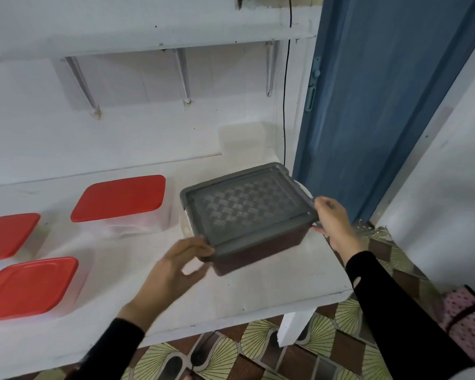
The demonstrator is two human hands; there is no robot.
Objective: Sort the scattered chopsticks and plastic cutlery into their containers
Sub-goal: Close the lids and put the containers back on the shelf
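A dark maroon box with a grey woven-pattern lid (247, 212) is over the right part of the white table (272, 286); whether it touches the table I cannot tell. My left hand (176, 267) grips its near left corner, thumb over the lid edge. My right hand (335, 223) holds its right corner at the lid rim. Three clear containers with red lids stand to the left: one at the back (121, 198), one at the far left edge (5, 237), one at the front left (27, 289). No chopsticks or cutlery show.
A white wall with a bracketed shelf (148, 37) rises behind the table. A blue door frame (368, 105) stands to the right, with a black cable (285, 105) beside it. Patterned floor tiles (258, 346) lie below the table's front edge. A pink dotted cloth (466, 322) lies at the right.
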